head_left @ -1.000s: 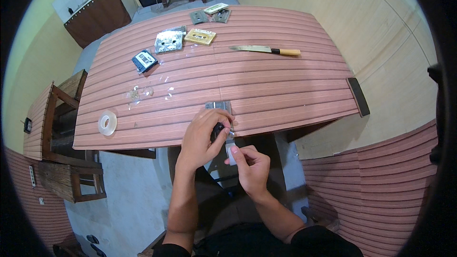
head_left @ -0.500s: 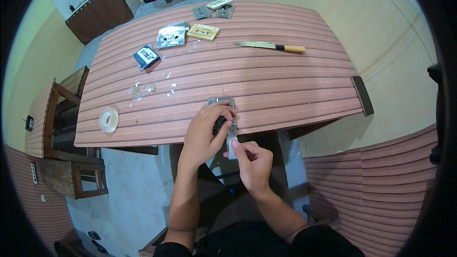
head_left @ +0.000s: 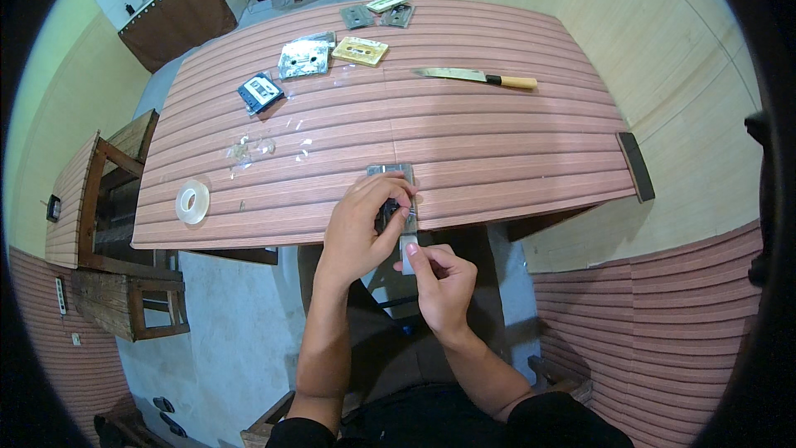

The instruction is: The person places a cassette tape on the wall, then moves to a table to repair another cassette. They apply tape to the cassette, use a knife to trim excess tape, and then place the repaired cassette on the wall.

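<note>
Grey and partly hidden, a cassette (head_left: 394,170) lies at the near edge of the table (head_left: 489,141) beneath the curled left hand (head_left: 365,220), whose grip I cannot tell, while the right hand (head_left: 444,278) pinches a whitish strip (head_left: 407,258) just off that edge, with a roll of tape (head_left: 193,216) well apart to the left.

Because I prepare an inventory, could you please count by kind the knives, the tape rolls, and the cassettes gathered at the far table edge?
Long metal knife with yellowish handle: 1
Round translucent tape roll: 1
Flat rectangular plastic cassettes, two grey and one pale: 3
Total: 5
</note>
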Demonstrator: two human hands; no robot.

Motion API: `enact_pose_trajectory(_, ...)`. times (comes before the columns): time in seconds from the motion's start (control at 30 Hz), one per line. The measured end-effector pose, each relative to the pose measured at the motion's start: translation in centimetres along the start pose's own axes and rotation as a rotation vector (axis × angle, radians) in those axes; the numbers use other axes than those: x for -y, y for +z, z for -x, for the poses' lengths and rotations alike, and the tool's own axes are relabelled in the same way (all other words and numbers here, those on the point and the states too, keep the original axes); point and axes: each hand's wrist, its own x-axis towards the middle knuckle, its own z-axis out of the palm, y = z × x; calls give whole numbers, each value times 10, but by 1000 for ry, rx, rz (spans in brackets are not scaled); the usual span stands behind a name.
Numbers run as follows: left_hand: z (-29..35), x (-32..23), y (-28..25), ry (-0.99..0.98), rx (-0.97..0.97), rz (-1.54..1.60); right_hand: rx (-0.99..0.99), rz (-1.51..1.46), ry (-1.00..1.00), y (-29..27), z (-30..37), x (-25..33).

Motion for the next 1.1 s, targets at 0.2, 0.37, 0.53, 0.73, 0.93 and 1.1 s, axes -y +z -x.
enact_pose_trajectory(0.2,1,1,1,6,-4,-21,-23,67,-67,1,0,-7)
enact_pose_trajectory(0.37,1,3,4,6,-22,-22,-40,61,-67,3,0,-8)
enact_pose_trajectory(0.53,0,3,3,0,-18,-20,-23,50,-43,3,0,-5)
enact_pose_trajectory(0.73,1,3,5,12,-26,-39,-32,21,-28,3,0,-7)
enact_pose_trajectory(0.93,0,3,5,7,-26,-37,-21,55,-41,1,0,-8)
enact_pose_trajectory(1.1,1,2,6,-6,-29,-29,-22,49,-44,1,0,-8)
